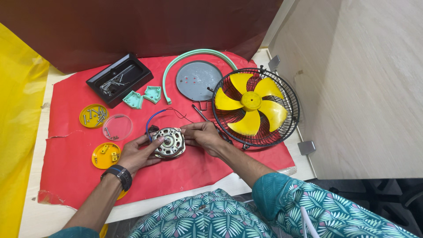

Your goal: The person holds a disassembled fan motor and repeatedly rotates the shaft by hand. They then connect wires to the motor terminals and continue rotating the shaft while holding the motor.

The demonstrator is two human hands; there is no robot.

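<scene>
Catalogued largest to smallest from my remote seat: a red sheet (185, 172) covers the pale wooden tabletop (39, 211) and carries everything. At its right edge lies a black wire fan guard (291, 94) cradling a yellow five-bladed plastic fan blade (250, 102). Behind that, a grey round metal plate (196, 79) sits inside the curve of a mint-green arc-shaped plastic trim (194, 55). At the far left stands a black rectangular plastic tray (132, 66) holding loose screws, with two mint-green plastic brackets (143, 97) just beside it. Nearer me are a yellow round lid (86, 119) of screws, a clear round lid (117, 127), and another yellow round lid (99, 158) with small yellow parts. The piece in hand is a round silver metal fan motor (169, 143), resting near the sheet's middle, its blue and red wires (161, 113) trailing away. My left hand (136, 154), with a dark wristwatch (119, 174), cups the motor's near-left side, fingers curled against the casing, thumb on top. My right hand (202, 136) pinches the right rim, fingertips together on it. I judge the step goes best if I keep the left grip firm, turn the housing slowly, keep the wires slack, and park any freed fastener straight in a lid.
</scene>
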